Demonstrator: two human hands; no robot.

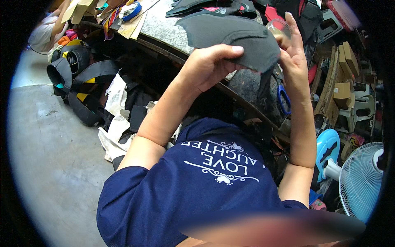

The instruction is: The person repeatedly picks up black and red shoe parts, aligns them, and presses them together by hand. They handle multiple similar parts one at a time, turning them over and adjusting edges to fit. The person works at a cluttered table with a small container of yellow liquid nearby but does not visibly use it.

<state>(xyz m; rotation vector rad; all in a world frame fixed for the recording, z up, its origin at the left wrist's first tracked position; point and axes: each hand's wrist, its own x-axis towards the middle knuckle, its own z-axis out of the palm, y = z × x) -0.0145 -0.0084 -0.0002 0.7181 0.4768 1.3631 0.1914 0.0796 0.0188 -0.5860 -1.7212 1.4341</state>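
Observation:
A dark grey, padded-looking fabric panel (224, 33) with a curved raised seam is held up over the table edge. My left hand (212, 64) grips its lower edge, thumb flat on top and fingers underneath. At the panel's right edge is my right hand (294, 55), thumb side pinched against the edge while one finger points upward. A round, see-through object (279, 28) shows behind that hand; its kind is unclear. Below the panel, blue-handled scissors (283, 100) lie on a dark surface. More black pieces with red parts (218, 7) lie beyond the panel.
The worktable (162, 29) carries a blue tape roll (131, 11) and papers. Black straps with yellow patches (84, 78) and white cloth scraps (117, 96) are heaped at left. A fan (362, 177), a blue plastic seat (328, 146) and cardboard boxes (342, 95) stand at right.

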